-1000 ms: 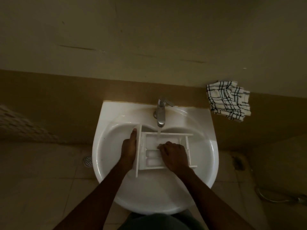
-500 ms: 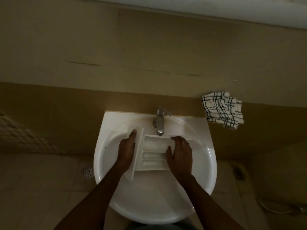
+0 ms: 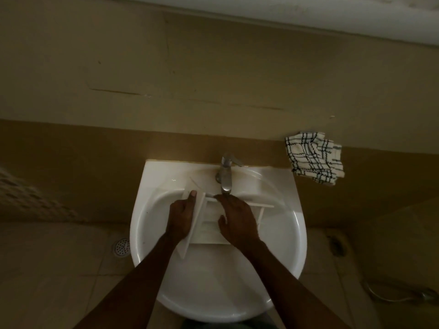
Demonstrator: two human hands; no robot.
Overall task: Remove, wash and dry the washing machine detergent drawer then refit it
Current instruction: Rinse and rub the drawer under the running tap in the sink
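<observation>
- Head view looks straight down into a white sink [image 3: 300,236] fixed to a tan wall, in dim light.
- The detergent drawer [image 3: 207,236], white plastic, is held over the basin just below the spout of the metal tap [image 3: 225,178]. Its broad front panel is turned to the person's left and its open top faces up.
- The left hand [image 3: 180,218] grips the front panel from outside. The thumb lies straight along the panel's edge and points towards the wall; the other fingers are hidden behind the panel.
- The right hand [image 3: 238,220] lies across the open top of the drawer and covers most of its compartments. Its fingers are stretched out towards the far wall of the drawer, under the spout, with the thumb spread to the side.
- The two hands are close together with only the front panel between them.
- A crumpled checked cloth [image 3: 314,159], white with dark lines, sits on the wall ledge just right of the sink.
- A round floor drain [image 3: 121,247] shows on the tiles at left, and a hose [image 3: 389,298] lies on the floor at lower right.
</observation>
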